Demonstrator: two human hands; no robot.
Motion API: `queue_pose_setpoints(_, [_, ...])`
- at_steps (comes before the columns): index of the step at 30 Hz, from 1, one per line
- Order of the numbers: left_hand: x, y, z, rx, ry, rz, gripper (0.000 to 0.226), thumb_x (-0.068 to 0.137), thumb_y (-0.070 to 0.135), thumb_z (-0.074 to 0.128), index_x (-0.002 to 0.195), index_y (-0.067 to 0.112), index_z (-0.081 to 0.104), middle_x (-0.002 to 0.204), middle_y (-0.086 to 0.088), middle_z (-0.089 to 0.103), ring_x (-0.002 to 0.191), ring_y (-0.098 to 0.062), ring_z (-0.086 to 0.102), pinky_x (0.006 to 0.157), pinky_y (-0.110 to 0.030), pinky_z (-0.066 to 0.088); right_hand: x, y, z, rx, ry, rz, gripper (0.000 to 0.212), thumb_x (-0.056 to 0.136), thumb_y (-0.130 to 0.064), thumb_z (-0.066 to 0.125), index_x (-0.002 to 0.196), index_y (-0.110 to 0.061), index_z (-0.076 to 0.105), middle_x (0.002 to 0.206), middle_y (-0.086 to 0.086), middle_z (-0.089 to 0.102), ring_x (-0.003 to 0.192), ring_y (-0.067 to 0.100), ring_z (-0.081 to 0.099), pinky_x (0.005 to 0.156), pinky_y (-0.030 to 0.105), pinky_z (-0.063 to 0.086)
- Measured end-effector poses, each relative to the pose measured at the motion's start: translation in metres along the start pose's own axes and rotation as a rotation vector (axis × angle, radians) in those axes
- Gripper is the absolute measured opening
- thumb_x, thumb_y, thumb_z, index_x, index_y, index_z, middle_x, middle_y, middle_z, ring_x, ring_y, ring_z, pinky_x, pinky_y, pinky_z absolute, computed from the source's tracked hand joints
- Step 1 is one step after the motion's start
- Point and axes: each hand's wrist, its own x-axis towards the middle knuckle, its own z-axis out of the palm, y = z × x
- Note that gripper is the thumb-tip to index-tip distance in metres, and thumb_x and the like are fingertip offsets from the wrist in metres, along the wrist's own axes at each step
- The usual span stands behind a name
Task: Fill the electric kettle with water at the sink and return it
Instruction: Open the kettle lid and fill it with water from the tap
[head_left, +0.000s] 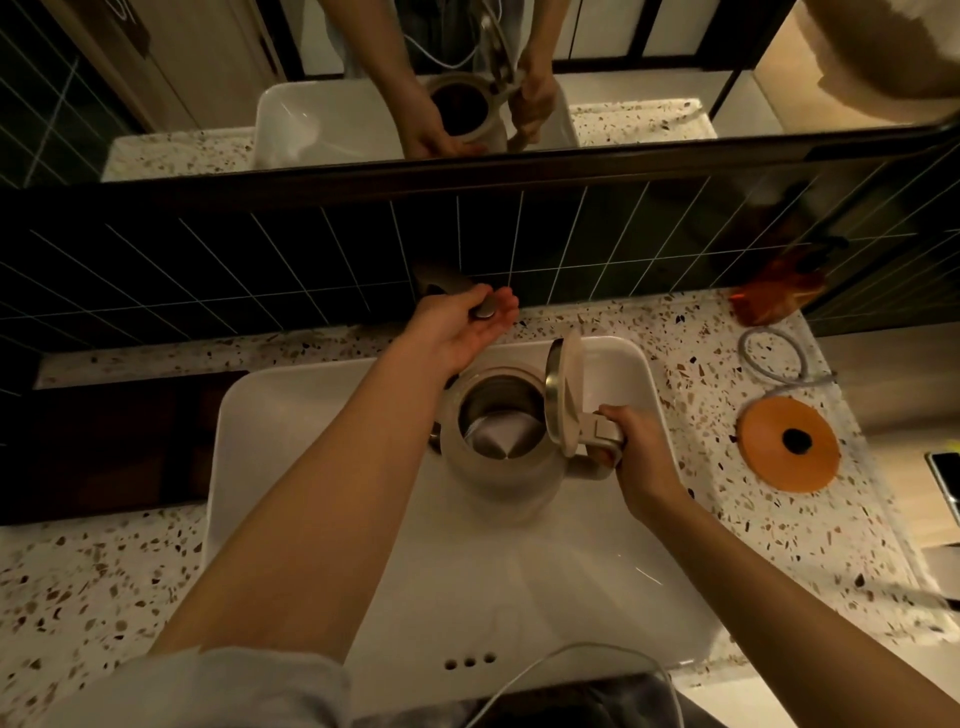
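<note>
The left hand (457, 332) is up at the back wall, fingers curled round the tap lever (483, 310), so it's gripping that and nothing else. No water stream shows up in the shot, so it can't be said whether the tap is running.

Moving right, the kettle (498, 441) sits low inside the sink (291, 415), under where the spout seems to be, lid (563, 395) flipped up and leaning toward the handle. Inside there's shiny metal; whether any water is in there can't be told from here.

The right hand (636, 452) is closed round the kettle's handle (597, 441), and that's really the only sensible place to hold it. The body looks like smooth plastic, a bit slick once wet, and rigid. It should feel light for now but get properly heavy as it fills, with all that weight hanging off one side of the wrist, so a full-fist grip beats fingertips. The hinged lid probably wants snapping shut before carrying.

Further right on the tabletop (701, 519), the orange base (789, 447) waits with its cord (774, 358) coiled behind it. That's where the kettle goes back.
</note>
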Motion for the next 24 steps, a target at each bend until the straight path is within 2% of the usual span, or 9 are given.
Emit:
queue_pose_setpoints(4, [0.002, 0.001, 0.005, -0.031, 0.024, -0.016, 0.011, 0.100, 0.001, 0.044, 0.093, -0.004, 0.051, 0.102, -0.026, 0.062, 0.116, -0.038, 0.060, 0.083, -0.044, 0.051, 0.000, 0.000, 0.000, -0.034, -0.020, -0.003, 0.038, 0.079, -0.027, 0.044, 0.043, -0.017, 0.053, 0.052, 0.009, 0.047, 0.042, 0.009, 0.044, 0.051, 0.020, 0.038])
queue_pose_setpoints(6, [0.001, 0.002, 0.007, -0.040, 0.014, -0.033, 0.012, 0.100, 0.001, 0.043, 0.093, -0.004, 0.051, 0.107, -0.028, 0.061, 0.122, -0.039, 0.056, 0.085, -0.046, 0.050, 0.000, 0.001, -0.001, -0.049, -0.024, 0.003, 0.038, 0.079, -0.027, 0.043, 0.045, -0.014, 0.052, 0.052, 0.010, 0.046, 0.041, 0.010, 0.043, 0.050, 0.020, 0.036])
queue_pose_setpoints(8, [0.001, 0.005, 0.008, -0.081, 0.002, -0.050, 0.013, 0.100, 0.002, 0.043, 0.092, -0.004, 0.051, 0.108, -0.029, 0.061, 0.125, -0.039, 0.055, 0.089, -0.047, 0.049, -0.002, 0.002, -0.001, -0.065, -0.030, -0.001, 0.038, 0.080, -0.028, 0.043, 0.046, -0.013, 0.052, 0.050, 0.011, 0.046, 0.043, 0.010, 0.043, 0.051, 0.020, 0.037])
queue_pose_setpoints(11, [0.000, 0.009, 0.011, -0.154, -0.011, -0.056, 0.014, 0.100, 0.002, 0.042, 0.091, -0.004, 0.051, 0.131, -0.029, 0.054, 0.127, -0.038, 0.052, 0.096, -0.046, 0.045, -0.004, 0.003, -0.001, -0.092, -0.040, -0.003, 0.038, 0.081, -0.028, 0.042, 0.047, -0.012, 0.052, 0.048, 0.010, 0.047, 0.044, 0.012, 0.044, 0.054, 0.022, 0.039])
queue_pose_setpoints(13, [0.001, 0.010, 0.011, -0.180, -0.020, -0.063, 0.014, 0.100, 0.001, 0.042, 0.091, -0.004, 0.051, 0.136, -0.029, 0.052, 0.128, -0.037, 0.052, 0.097, -0.044, 0.045, -0.006, 0.002, 0.001, -0.143, -0.058, -0.004, 0.039, 0.081, -0.029, 0.040, 0.050, -0.008, 0.052, 0.050, 0.012, 0.047, 0.047, 0.013, 0.044, 0.058, 0.027, 0.038])
queue_pose_setpoints(16, [0.002, 0.010, 0.010, -0.185, -0.026, -0.073, 0.013, 0.100, 0.002, 0.042, 0.092, -0.004, 0.051, 0.132, -0.028, 0.054, 0.128, -0.036, 0.053, 0.093, -0.044, 0.046, -0.009, 0.004, 0.002, -0.205, -0.069, -0.010, 0.041, 0.080, -0.030, 0.038, 0.052, -0.003, 0.052, 0.050, 0.013, 0.047, 0.048, 0.014, 0.044, 0.059, 0.029, 0.038])
queue_pose_setpoints(20, [0.000, 0.010, 0.008, -0.170, -0.033, -0.063, 0.011, 0.099, 0.001, 0.044, 0.094, -0.004, 0.052, 0.107, -0.026, 0.061, 0.126, -0.036, 0.055, 0.090, -0.043, 0.049, -0.010, 0.007, -0.002, -0.221, -0.079, -0.021, 0.048, 0.083, -0.030, 0.038, 0.052, 0.004, 0.052, 0.043, 0.007, 0.045, 0.044, 0.018, 0.042, 0.058, 0.031, 0.038])
queue_pose_setpoints(24, [-0.002, 0.013, 0.009, -0.157, -0.039, -0.064, 0.011, 0.100, 0.001, 0.043, 0.094, -0.004, 0.051, 0.128, -0.029, 0.055, 0.126, -0.037, 0.054, 0.092, -0.043, 0.048, -0.011, 0.004, -0.006, -0.175, -0.044, 0.026, 0.039, 0.081, -0.030, 0.042, 0.049, -0.008, 0.048, 0.044, 0.005, 0.043, 0.041, 0.013, 0.038, 0.048, 0.024, 0.032])
